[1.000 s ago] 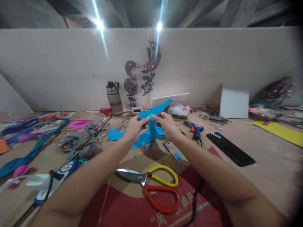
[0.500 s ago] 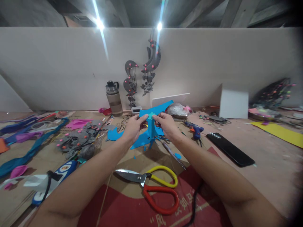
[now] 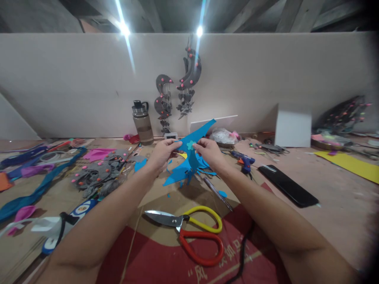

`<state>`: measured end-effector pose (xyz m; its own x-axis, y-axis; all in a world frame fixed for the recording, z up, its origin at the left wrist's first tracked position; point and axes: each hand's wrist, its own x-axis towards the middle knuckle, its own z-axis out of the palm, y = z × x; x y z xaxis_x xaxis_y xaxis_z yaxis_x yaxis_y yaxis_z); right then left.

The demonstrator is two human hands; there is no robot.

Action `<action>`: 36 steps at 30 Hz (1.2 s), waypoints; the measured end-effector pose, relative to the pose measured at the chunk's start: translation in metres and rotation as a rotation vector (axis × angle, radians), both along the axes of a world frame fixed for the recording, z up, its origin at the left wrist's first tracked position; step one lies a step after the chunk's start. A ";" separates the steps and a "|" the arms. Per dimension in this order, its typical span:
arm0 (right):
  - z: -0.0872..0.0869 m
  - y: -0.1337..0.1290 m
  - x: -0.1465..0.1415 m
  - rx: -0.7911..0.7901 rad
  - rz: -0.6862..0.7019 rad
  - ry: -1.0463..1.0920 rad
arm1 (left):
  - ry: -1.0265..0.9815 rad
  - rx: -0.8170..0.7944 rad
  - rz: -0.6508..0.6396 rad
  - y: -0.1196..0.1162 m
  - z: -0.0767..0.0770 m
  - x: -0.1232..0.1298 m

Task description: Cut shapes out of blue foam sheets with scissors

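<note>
Blue sheet (image 3: 196, 133), held above the desk (image 3: 340, 189) short of its far edge, pinched by the left hand (image 3: 162, 154), green flower (image 3: 190, 145) against it pinched by the right hand (image 3: 209, 153); flower possibly skewed if grip is loosened.

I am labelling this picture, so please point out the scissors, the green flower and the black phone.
Scissors (image 3: 178, 222): head view, on the metal by the pivot.
Green flower (image 3: 190, 145): head view, on its centre.
Black phone (image 3: 288, 186): head view, middle of its dark surface.
</note>
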<state>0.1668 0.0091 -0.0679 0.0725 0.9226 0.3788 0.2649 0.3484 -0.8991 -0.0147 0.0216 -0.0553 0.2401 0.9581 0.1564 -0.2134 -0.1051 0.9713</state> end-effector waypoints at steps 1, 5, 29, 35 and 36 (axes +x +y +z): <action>0.002 0.000 0.002 0.015 0.002 -0.063 | 0.056 0.001 -0.037 0.002 0.001 -0.004; 0.006 0.001 0.009 0.013 0.049 -0.156 | 0.222 -0.066 -0.199 0.011 0.002 -0.017; -0.009 -0.012 -0.004 0.698 -0.135 -0.780 | -0.247 -0.140 -0.163 -0.005 -0.008 0.016; -0.003 -0.012 -0.005 0.661 -0.163 -0.387 | -0.256 -0.080 -0.118 -0.005 -0.009 0.016; -0.001 -0.013 -0.004 0.610 -0.189 -0.308 | -0.260 -0.078 -0.109 -0.006 -0.008 0.016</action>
